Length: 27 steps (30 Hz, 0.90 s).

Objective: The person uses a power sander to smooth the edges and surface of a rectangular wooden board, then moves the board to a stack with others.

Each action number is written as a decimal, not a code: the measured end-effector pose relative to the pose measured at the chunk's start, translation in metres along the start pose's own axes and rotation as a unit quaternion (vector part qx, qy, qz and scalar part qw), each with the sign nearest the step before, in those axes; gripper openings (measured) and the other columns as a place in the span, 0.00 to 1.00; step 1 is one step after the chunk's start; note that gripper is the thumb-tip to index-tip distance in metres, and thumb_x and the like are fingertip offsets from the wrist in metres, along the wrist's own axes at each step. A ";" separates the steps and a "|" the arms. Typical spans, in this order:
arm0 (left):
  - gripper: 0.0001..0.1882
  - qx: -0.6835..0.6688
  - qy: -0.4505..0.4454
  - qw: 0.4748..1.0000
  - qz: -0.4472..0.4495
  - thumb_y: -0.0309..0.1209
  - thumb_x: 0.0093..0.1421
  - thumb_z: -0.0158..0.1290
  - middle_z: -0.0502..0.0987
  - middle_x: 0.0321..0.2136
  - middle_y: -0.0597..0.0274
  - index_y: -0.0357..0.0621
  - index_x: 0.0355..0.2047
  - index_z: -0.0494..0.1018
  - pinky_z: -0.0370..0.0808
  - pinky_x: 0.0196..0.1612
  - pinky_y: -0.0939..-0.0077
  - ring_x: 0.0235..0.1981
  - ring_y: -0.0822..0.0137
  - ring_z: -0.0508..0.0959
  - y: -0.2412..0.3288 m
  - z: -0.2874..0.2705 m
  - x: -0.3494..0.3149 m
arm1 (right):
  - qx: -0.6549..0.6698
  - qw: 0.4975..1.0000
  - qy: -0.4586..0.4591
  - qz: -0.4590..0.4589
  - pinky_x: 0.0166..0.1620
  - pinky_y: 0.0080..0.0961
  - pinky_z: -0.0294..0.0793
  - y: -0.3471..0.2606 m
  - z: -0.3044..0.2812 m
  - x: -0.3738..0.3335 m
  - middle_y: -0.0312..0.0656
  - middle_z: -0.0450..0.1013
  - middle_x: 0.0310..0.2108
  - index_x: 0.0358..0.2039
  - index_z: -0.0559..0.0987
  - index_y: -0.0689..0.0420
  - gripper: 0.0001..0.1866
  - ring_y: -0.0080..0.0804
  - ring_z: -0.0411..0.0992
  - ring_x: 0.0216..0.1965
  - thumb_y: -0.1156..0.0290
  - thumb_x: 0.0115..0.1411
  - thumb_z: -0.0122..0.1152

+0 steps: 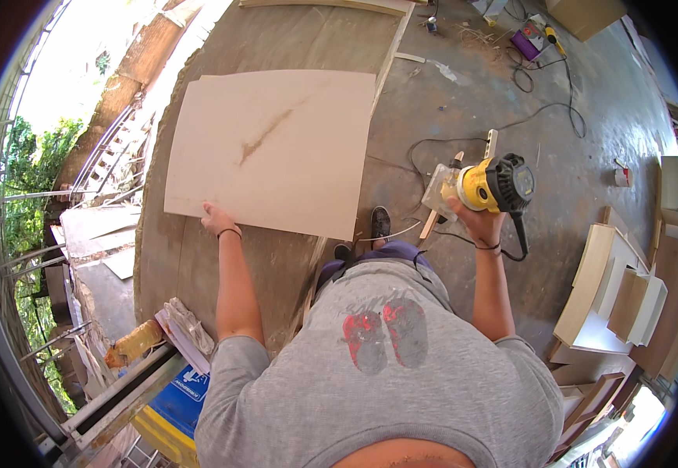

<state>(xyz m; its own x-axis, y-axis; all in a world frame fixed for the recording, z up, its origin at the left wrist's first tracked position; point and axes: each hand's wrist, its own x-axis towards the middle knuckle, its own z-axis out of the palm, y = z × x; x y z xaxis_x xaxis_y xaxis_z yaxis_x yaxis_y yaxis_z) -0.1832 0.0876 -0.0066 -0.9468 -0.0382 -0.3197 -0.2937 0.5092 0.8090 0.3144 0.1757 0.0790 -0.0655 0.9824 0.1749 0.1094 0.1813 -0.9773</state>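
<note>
A pale flat board [308, 148] with a brown smear lies on the large brown worktable [191, 269], in front of me and to the left. At its near left edge my left hand [218, 218] grips the board, thumb on top; the fingers beneath are hidden. My right hand [479, 225] is wrapped round a yellow and black router [481, 187], held tilted off the table's right side. The router's clear base plate [436, 189] faces left, toward the board but apart from it. A black cord [520, 234] hangs from its motor end.
On the floor at right, a white power strip [492, 140] and loose black cable [581, 117] lie beyond the router. Wooden cabinet parts [600, 288] stand far right. A purple box [528, 40] and a cardboard box [585, 17] sit at the back. A blue package [183, 398] is near left.
</note>
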 end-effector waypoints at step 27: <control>0.68 0.443 -0.310 0.618 0.571 0.73 0.24 0.60 0.37 0.70 0.60 0.66 0.67 0.51 0.29 0.61 0.26 0.71 0.53 0.32 -0.021 -0.015 -0.077 | -0.165 0.959 -0.211 -0.094 0.42 0.28 0.77 0.045 0.137 0.010 0.39 0.79 0.35 0.38 0.81 0.55 0.20 0.29 0.78 0.37 0.60 0.46 0.73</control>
<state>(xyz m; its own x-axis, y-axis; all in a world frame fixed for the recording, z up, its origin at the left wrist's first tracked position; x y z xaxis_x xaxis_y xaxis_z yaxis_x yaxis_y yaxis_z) -0.1060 0.0667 0.0090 -0.1568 0.9776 -0.1404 0.9663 0.1813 0.1829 0.1829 0.1875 0.0206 -0.5017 0.8387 0.2120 0.3604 0.4254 -0.8302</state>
